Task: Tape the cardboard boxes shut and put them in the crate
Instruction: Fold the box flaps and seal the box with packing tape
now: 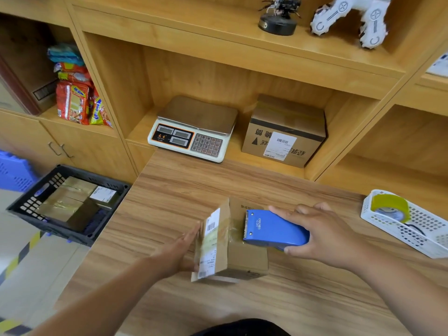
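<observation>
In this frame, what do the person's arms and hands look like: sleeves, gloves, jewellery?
The left forearm and right forearm are bare, no sleeves in view. The left hand and right hand are ungloved; no ring, watch or bracelet shows.

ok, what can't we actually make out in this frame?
All head view:
- Seam of the cardboard box: the tape dispenser and the right hand gripping it cover it, so how far the tape runs can't be told.
- Box label: motion-blurred, print unreadable.
- Crate: the top taped boxes hide anything beneath, so no count.
- White basket: cut off by the right edge.
</observation>
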Available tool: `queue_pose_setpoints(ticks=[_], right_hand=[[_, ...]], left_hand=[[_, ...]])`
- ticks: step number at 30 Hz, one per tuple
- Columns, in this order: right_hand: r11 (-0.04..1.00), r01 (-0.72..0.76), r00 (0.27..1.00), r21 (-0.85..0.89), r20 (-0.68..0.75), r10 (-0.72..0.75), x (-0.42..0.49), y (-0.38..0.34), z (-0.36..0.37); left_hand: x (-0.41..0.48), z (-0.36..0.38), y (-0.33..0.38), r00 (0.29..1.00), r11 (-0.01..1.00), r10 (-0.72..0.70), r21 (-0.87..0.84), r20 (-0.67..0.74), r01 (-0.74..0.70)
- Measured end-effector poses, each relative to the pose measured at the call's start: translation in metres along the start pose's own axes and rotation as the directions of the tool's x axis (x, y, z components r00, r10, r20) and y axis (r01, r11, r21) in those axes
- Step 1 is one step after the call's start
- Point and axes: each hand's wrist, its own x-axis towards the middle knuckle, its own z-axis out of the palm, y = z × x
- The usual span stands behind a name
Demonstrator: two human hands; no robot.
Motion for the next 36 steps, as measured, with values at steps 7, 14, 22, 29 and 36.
queue_pose_setpoints(ticks=[7,14,22,29,36], right_hand=[[0.992,-0.021,1.0,-0.126,0.01,0.022,-0.008,0.0,-0.02],[0.994,0.03,0.999,-0.105,-0.011,-0.031,0.003,-0.016,-0.021],[0.996,0.049,0.999,-0.071,0.003,-0.048,0.006,-0.024,-0.018],[0.998,0.053,0.998,0.036,0.015,-0.054,0.006,-0.03,-0.021],[0.995,0.087,0.996,0.053,0.008,-0.087,0.008,-0.028,-0.046]], left_hand=[[0.014,-0.004,0.04,0.995,0.986,0.049,0.161,-0.086,-0.034],[-0.022,-0.035,0.115,0.902,0.925,0.361,-0.032,-0.238,-0.379],[-0.023,-0.016,0.115,0.904,0.938,0.346,0.116,-0.249,-0.327],[-0.022,-0.021,0.104,0.922,0.943,0.33,0.104,-0.201,-0.315],[-0.018,-0.017,0.105,0.937,0.958,0.284,0.094,-0.205,-0.27]])
